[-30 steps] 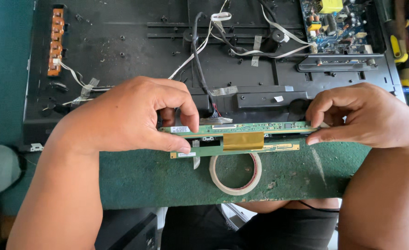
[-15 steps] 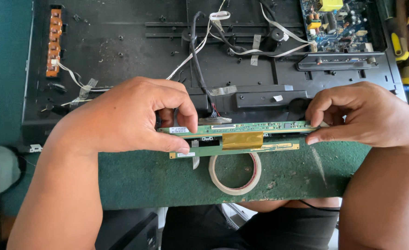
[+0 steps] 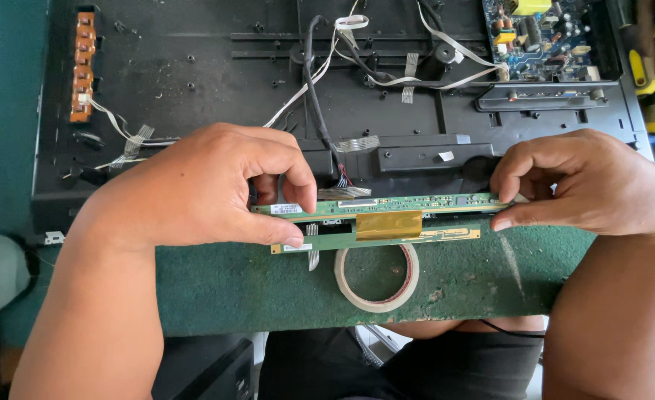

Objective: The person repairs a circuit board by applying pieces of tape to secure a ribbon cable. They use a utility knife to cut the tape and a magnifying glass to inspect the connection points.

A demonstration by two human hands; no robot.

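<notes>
My left hand (image 3: 209,189) covers the near end of the long narrow green circuit board (image 3: 387,215), so I can't see that edge. Fingers of both hands are pinched shut on it, right hand (image 3: 594,185) at the other end, held flat over the green felt counter (image 3: 268,289). One roll of pale tape (image 3: 376,275) sits just beneath, partly hidden.

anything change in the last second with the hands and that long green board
Nothing visibly changed. The left hand and the right hand pinch the two ends of the long green circuit board just as before, held level over the green mat. The roll of tape lies in the same place beneath the board.
</notes>
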